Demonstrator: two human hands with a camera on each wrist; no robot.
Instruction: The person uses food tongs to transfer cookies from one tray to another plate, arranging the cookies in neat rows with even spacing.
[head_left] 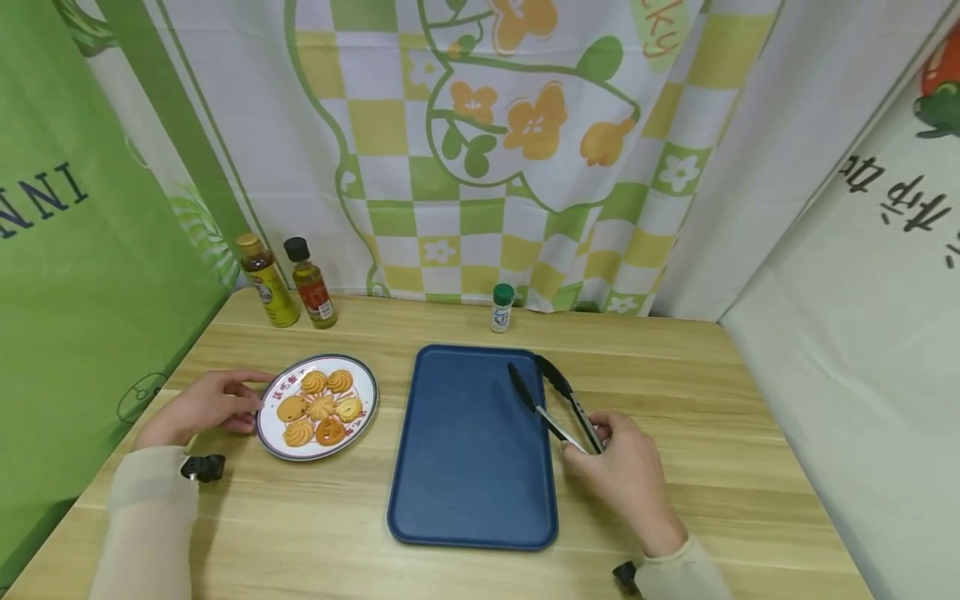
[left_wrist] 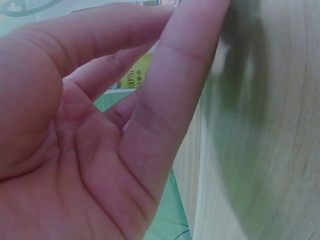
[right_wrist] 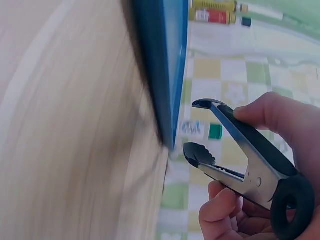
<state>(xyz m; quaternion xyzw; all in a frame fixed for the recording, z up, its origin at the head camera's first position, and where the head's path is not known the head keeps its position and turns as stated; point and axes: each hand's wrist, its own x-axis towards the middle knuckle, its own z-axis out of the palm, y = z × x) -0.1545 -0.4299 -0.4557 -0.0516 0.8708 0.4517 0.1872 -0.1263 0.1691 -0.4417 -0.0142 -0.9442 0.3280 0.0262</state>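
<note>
Tongs (head_left: 555, 400) gripped in right hand (head_left: 626, 475), handle ends hidden; left hand (head_left: 206, 404) relaxed beside plate (head_left: 367, 392).

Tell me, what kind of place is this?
Probably a staged kitchen-style set: a wooden table ringed by printed cloth backdrops, laid with a cookie plate, blue tray and oil bottles.

Staged kitchen set, wooden table (head_left: 465, 575), sauce bottles (head_left: 288, 283), curtain backdrop (head_left: 487, 150)
</note>
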